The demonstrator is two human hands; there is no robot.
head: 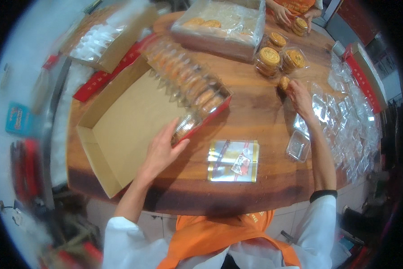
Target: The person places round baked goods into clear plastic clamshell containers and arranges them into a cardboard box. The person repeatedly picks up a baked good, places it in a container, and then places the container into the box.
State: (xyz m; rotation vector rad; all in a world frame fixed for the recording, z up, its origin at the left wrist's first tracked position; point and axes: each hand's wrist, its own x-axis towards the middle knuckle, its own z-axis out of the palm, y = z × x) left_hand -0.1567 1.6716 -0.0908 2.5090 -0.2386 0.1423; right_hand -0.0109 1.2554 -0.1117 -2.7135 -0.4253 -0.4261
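Note:
My left hand (164, 144) is at the near right edge of an open cardboard box (99, 154), its fingers around a clear pack of pastry (184, 127). Beyond that pack, a row of clear-packed mooncakes (191, 80) lines the box's right side. My right hand (300, 97) reaches forward over the table, its fingertips on a small golden pastry (283, 83). Just past it stand stacks of mooncakes in clear trays (268, 62). Between my arms lies a stack of silver and gold printed wrappers (233, 161). An empty clear plastic tray (299, 145) lies beside my right forearm.
Many clear plastic trays (342, 127) are heaped at the right, by a red and white box (364, 77). A plastic-lined carton (214, 43) with mooncakes stands at the back. Another carton (117, 50) is at the upper left. Across the table, another person's hands (282, 15) hold packed mooncakes.

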